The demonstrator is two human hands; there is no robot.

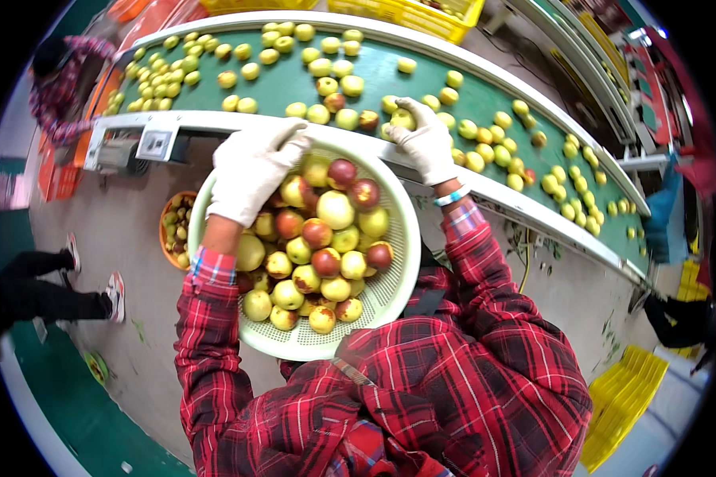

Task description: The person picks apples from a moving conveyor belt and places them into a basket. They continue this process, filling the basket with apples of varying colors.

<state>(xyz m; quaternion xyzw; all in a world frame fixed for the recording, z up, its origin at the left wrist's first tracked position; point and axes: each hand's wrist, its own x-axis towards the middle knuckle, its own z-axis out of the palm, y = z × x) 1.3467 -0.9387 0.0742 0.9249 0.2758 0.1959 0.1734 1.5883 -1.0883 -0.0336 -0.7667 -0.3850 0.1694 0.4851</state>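
My right hand (426,146), in a white glove, is over the near edge of the green conveyor belt (282,81). Its thumb and fingers are closed round a yellow-green jujube (403,119). My left hand (250,171), also gloved, is above the upper left rim of a pale green plastic basket (408,262). Its fingers are curled together, and whatever they may hold is hidden. Inside the basket lies a heap of jujubes (317,232), some yellow-green, others patched or covered with reddish brown. The basket stands against the conveyor, in front of my body.
Many yellow-green jujubes (161,79) lie along the belt. An orange basket (169,230) of browner fruit stands on the floor at left. Yellow crates (624,405) are stacked at lower right. One person (68,87) is at far left; another's legs (48,298) show below.
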